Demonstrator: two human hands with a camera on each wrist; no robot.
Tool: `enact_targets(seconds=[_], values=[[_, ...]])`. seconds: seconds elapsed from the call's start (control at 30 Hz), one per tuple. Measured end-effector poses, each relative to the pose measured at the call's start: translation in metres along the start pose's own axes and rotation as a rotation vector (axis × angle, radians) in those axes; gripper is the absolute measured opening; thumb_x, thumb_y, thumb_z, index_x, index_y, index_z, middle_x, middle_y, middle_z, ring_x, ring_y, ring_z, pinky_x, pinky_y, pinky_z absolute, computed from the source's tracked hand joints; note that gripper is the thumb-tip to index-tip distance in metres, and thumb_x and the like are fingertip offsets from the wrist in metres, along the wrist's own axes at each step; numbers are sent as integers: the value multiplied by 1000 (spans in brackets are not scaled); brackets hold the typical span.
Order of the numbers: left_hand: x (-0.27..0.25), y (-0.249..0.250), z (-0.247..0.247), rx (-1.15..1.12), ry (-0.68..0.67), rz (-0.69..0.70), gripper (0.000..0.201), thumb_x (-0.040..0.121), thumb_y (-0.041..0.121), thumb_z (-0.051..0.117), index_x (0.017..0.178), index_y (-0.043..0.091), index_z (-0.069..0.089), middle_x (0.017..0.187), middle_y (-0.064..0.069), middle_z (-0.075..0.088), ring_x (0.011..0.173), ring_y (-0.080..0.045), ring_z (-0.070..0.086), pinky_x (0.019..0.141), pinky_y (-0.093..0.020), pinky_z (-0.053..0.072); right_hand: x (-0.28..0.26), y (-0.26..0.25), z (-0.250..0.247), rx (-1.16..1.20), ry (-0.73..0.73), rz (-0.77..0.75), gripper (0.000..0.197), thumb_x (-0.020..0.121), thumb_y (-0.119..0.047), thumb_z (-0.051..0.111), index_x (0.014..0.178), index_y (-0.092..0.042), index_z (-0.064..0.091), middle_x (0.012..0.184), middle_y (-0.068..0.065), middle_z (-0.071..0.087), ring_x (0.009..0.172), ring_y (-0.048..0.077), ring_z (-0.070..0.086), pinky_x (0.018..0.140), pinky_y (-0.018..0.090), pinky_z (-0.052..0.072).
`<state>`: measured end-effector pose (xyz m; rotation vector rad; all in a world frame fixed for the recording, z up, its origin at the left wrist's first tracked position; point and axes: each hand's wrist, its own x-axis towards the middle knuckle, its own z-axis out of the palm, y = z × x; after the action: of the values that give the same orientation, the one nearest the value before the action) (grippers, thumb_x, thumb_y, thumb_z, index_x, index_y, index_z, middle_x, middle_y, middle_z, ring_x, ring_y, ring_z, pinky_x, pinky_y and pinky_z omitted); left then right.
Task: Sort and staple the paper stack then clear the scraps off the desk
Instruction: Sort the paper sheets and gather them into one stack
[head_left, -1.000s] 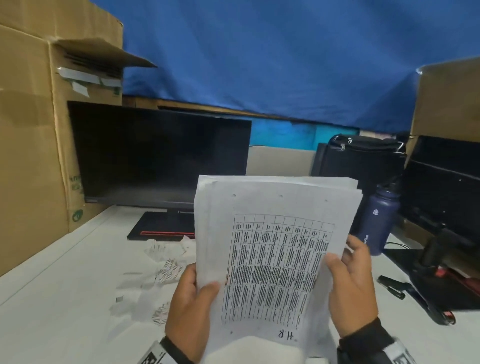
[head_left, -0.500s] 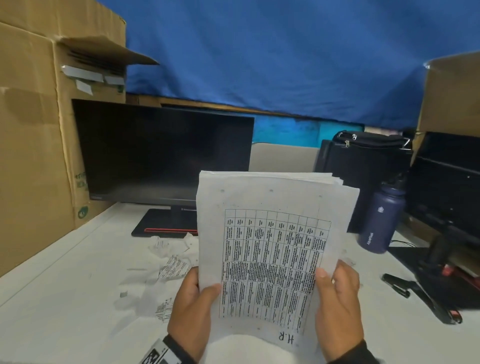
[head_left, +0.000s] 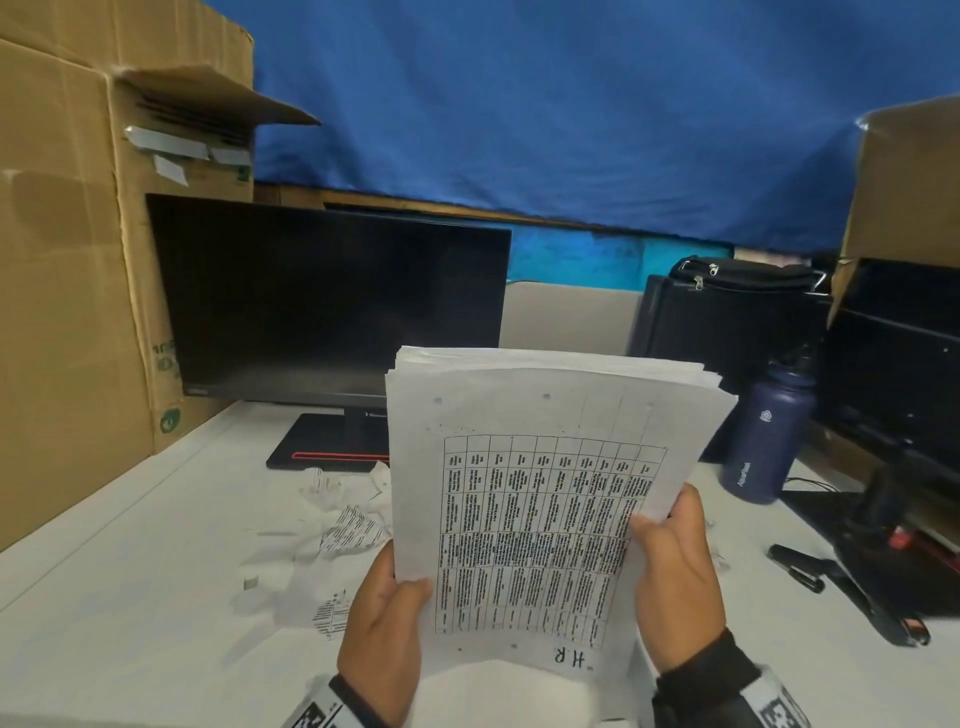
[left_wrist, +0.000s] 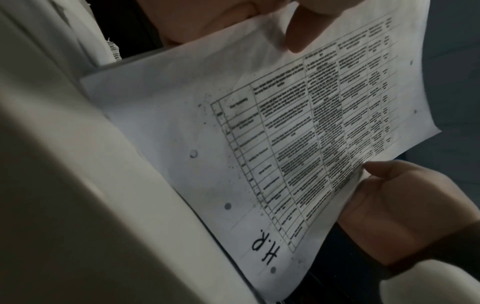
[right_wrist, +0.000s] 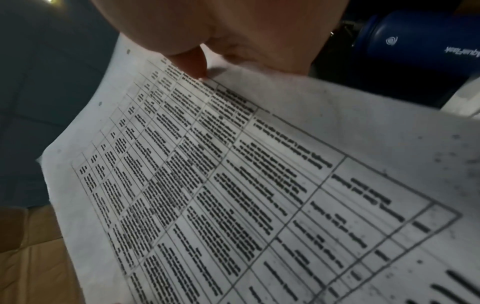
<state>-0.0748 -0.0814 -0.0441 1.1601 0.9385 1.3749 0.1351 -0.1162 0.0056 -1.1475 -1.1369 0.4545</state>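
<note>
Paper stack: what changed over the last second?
The right hand slid down the paper stack's right edge and now grips it lower, thumb over the printed table. The left hand kept its grip; scraps, stapler and bottle stayed put.

The white stack of printed paper sheets (head_left: 545, 467) is showing a black-ruled table packed with dense black text, grey round hole marks along its margin and black handwritten letters "H.R" near the lower edge. White crumpled paper scraps (head_left: 348, 535) with black print are lying on the pale white desk top (head_left: 130, 597). A dark navy metal water bottle (head_left: 769, 436) is carrying a small white logo. The black flat monitor (head_left: 327, 301) is standing on a black base with a thin red stripe. Deep blue cloth (head_left: 571, 104) is hanging behind, and plain brown cardboard boxes (head_left: 62, 286) are showing green printed marks.
</note>
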Motion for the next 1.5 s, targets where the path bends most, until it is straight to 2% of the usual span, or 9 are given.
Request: enact_targets(seconds=[0.17, 0.3, 0.47, 0.63, 0.83, 1.03, 1.17, 1.3, 1.5], values=[[-3, -3, -1, 27, 70, 67, 41, 85, 4, 54, 105, 36, 69, 105, 3, 76, 99, -13, 70, 88, -38, 50, 3, -6, 0, 58, -2, -10, 32, 93, 13, 33, 105, -9, 52, 91, -13, 67, 87, -4, 61, 68, 4, 44], [-5, 7, 2, 86, 63, 142, 61, 89, -5, 56, 121, 47, 54, 114, 16, 70, 109, -9, 66, 86, -24, 49, 14, -25, -3, 42, 36, -121, 33, 96, 10, 39, 117, -14, 47, 92, -29, 64, 90, -8, 61, 72, 5, 47], [-12, 37, 13, 323, -17, 331, 85, 86, 26, 48, 142, 72, 3, 143, 36, 33, 134, 17, 31, 106, -15, 29, 30, -53, -8, -3, 44, -285, 71, 95, 4, 49, 146, -41, 26, 134, -6, 50, 115, 5, 58, 88, 23, 54], [-3, 48, 8, 336, 15, 337, 60, 97, 37, 40, 144, 65, 15, 143, 20, 36, 125, 24, 34, 85, 9, 32, 44, -63, -13, -36, 69, -389, 38, 92, -9, 55, 118, -35, 44, 107, -11, 58, 99, 13, 63, 74, 24, 56], [1, 51, 5, 352, -32, 305, 63, 104, 28, 38, 137, 76, 14, 144, 28, 47, 131, -4, 51, 105, -36, 51, 44, -64, -13, -81, 91, -414, 38, 93, -5, 58, 108, -39, 49, 96, -16, 60, 91, 22, 66, 72, 48, 59], [1, 40, 7, 253, -13, 243, 49, 103, 3, 43, 139, 36, 45, 120, 20, 68, 114, -2, 64, 104, -38, 48, 42, -66, -13, 29, 79, -429, 40, 90, 6, 59, 104, -31, 52, 98, -11, 66, 89, 9, 69, 68, 24, 60], [4, 38, 9, 242, 40, 230, 25, 101, 19, 48, 108, 39, 61, 107, 10, 74, 103, -9, 68, 98, -48, 50, 48, -63, -13, 27, 117, -376, 37, 89, 5, 62, 97, -29, 49, 95, 0, 63, 84, 7, 67, 68, 24, 58], [7, 38, 8, 201, 65, 183, 41, 103, 8, 45, 103, 44, 62, 109, 8, 75, 104, -13, 69, 101, -49, 48, 51, -65, -13, 79, 146, -303, 26, 90, 6, 60, 94, -18, 51, 93, 2, 66, 78, 0, 68, 68, 15, 54], [4, 41, 11, 111, 58, 158, 28, 95, 20, 49, 101, 42, 65, 108, 5, 75, 104, -17, 69, 101, -51, 47, 49, -63, -9, 233, 142, -66, 27, 97, -2, 48, 116, -19, 58, 108, 5, 72, 105, 24, 67, 90, 37, 54]])
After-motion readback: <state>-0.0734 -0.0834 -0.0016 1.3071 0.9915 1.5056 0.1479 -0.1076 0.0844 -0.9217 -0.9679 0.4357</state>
